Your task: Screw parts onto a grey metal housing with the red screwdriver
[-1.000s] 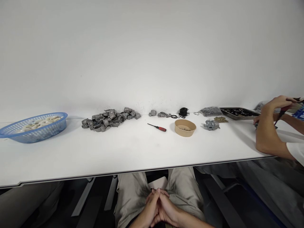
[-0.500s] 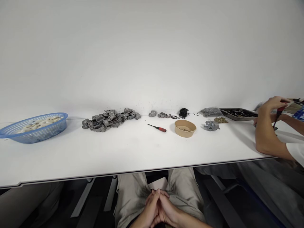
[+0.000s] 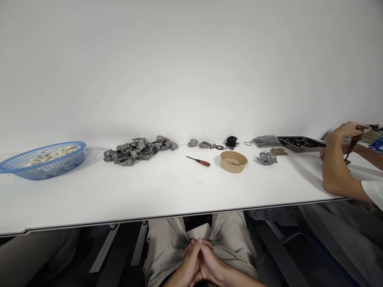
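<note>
Below the table edge, my left hand point(image 3: 190, 261) and my right hand point(image 3: 212, 263) rest clasped in my lap. Their fingers are laced together and closed, with no object showing between them. On the tabletop in front of me lies a screwdriver point(image 3: 198, 160) with a red and black handle, its shaft pointing left. To its right stands a tan round bowl point(image 3: 233, 162) with small metal pieces in the bottom. A grey metal carburetor-like body point(image 3: 267, 158) lies farther right. A heap of grey cast metal parts point(image 3: 134, 151) sits left of the screwdriver.
A blue basket point(image 3: 70, 158) of whitish parts is far left. Along the wall lie black rings point(image 3: 231, 142), a bag of grey pieces point(image 3: 265, 140), brass-coloured small parts point(image 3: 278, 151) and a dark tray point(image 3: 309, 149). At right, a co-worker's arm point(image 3: 338, 171) rests on the table, hand at a red-handled screwdriver.
My hands stay clasped in the same place. The co-worker's raised hand at the screwdriver has shifted slightly; the things on the table have not moved.
</note>
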